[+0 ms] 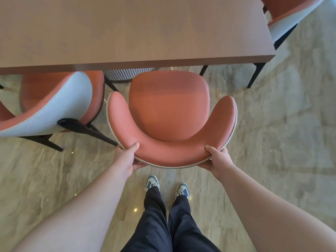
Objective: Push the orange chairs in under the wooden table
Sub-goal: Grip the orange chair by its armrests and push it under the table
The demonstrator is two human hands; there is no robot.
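Note:
An orange chair (169, 110) with a curved backrest stands right in front of me, its seat front close to the near edge of the wooden table (127, 33). My left hand (130, 157) grips the backrest at its left rear, thumb on top. My right hand (217, 159) grips the backrest at its right rear the same way. A second orange chair (54, 108) with a pale blue back stands to the left, turned at an angle, its seat partly under the table. A third orange chair (289, 13) is at the table's far right end.
The table's dark legs (256, 73) stand at the right corner. A ribbed grey base (127, 72) shows under the table behind the chair. The second chair's black legs (87, 130) reach close to my left hand. My feet (167, 186) are on the glossy stone floor.

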